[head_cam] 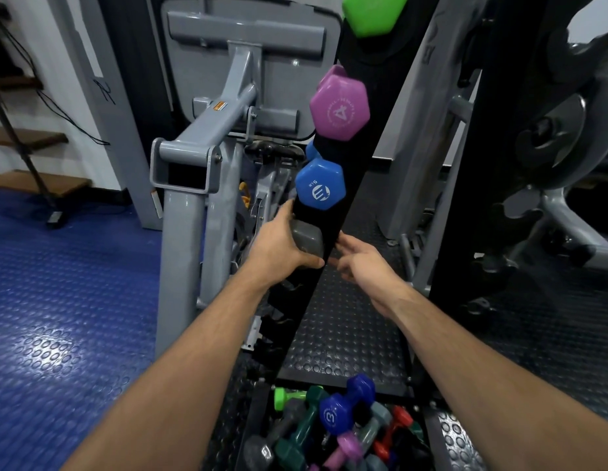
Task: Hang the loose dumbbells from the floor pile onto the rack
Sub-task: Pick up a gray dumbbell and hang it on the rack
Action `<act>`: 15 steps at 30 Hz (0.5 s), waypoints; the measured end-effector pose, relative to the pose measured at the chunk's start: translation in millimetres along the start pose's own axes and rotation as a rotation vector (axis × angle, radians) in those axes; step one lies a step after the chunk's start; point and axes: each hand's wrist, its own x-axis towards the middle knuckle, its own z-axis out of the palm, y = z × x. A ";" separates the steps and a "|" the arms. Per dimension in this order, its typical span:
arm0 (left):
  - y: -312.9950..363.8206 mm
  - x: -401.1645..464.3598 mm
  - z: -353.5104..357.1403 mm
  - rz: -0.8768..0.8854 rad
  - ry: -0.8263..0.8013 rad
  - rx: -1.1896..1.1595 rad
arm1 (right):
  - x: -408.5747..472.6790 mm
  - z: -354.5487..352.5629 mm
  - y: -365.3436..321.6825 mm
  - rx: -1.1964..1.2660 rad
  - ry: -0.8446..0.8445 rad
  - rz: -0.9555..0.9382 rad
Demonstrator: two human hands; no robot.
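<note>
A: Rack (333, 212), between the hands: black, matt, seemingly painted metal. Grey dumbbell (307, 240) gripped in the left hand (278, 248): smooth coating with a dull sheen.

B: Above the hands?

A: Blue dumbbell (320, 185), purple dumbbell (340, 108), green dumbbell (374, 13): smooth, satin, probably vinyl; the green one is blurred.

B: Floor?

A: Left of the left hand, blue floor (57, 300), studded and glossy. Below the right hand (360, 263), black mat (343, 334), studded rubber, slightly shiny. Grey machine frame (190, 232): painted metal, semi-gloss.
</note>
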 end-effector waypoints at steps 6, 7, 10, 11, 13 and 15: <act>-7.7 1.6 7.7 0.029 -0.063 -0.063 | 0.0 0.3 1.2 0.016 -0.023 -0.003; -10.7 1.6 6.5 0.022 -0.079 -0.107 | 0.1 -0.2 1.4 0.013 -0.025 0.000; -22.5 2.0 4.5 -0.013 -0.105 -0.176 | -0.3 -0.3 2.7 -0.001 -0.022 -0.004; -25.1 1.8 4.6 -0.024 -0.109 -0.182 | -0.4 -0.4 3.1 -0.006 -0.022 -0.008; -26.7 0.3 5.4 -0.028 -0.108 -0.188 | -1.1 -0.7 3.4 -0.002 -0.019 -0.012; -26.6 -0.2 6.4 -0.023 -0.102 -0.190 | -1.2 -1.2 3.3 -0.003 -0.018 -0.010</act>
